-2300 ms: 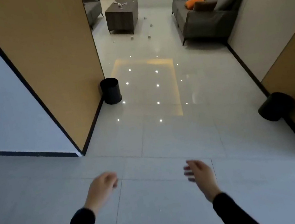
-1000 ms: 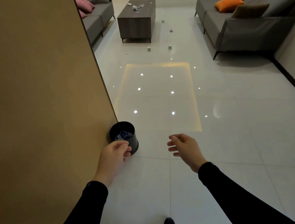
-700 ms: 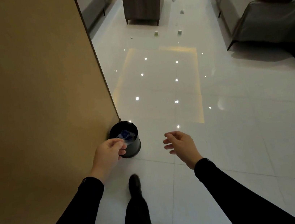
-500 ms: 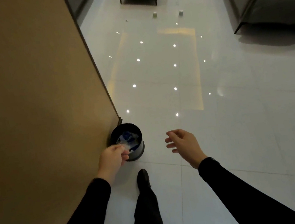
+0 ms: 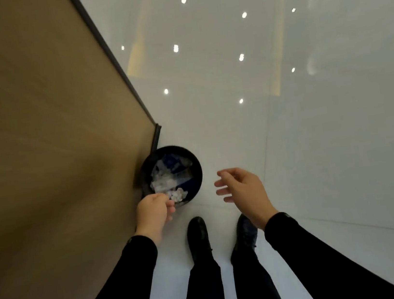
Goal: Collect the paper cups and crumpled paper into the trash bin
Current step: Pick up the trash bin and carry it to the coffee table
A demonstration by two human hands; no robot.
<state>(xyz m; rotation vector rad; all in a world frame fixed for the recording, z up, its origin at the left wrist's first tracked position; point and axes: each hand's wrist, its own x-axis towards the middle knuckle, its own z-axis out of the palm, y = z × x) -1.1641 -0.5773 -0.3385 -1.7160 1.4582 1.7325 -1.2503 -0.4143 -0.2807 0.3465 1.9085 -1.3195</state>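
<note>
Two hands frame the black trash bin (image 5: 193, 161), which stands against the partition corner at 12 o'clock from your shoes. Your left hand (image 5: 154, 212), curled at its 6 o'clock rim, may pinch crumpled paper (image 5: 178, 194); contact cannot be told. Right hand (image 5: 243, 188): open, empty. Next, judged: secure the bin.

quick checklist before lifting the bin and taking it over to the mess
1. Left hand at the trash bin rim: ok, fingers closed at the near edge.
2. Grip really on the rim: cannot tell, the hand hides the contact.
3. Right hand free to help: ok, open and empty beside the bin.
4. Room inside the bin: ok, paper and wrappers sit below the rim.
5. Bin free of the wall panel: cannot tell, it stands right at the panel's corner.
6. Feet clear: ok, both shoes stand behind the bin.
</note>
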